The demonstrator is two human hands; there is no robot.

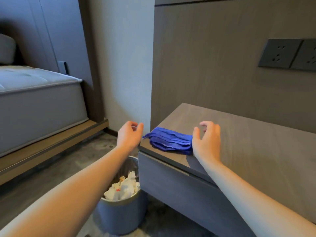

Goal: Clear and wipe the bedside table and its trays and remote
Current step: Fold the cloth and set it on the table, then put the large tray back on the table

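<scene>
Filling the left side is a bed (pixel 39 100) with a bare mattress, and on the right sits the wood-grain bedside table (pixel 248 151) with its top bare apart from a folded blue cloth (pixel 171 140) at the near left corner. Below that corner there's a small bin (pixel 119 212) stuffed with what looks like crumpled tissue. The left hand (pixel 130 135) hovers off the table edge, fingers loosely curled, holding nothing. The right hand (pixel 207 139) hangs just beside the cloth, fingers spread apart, thumb maybe touching it.
</scene>
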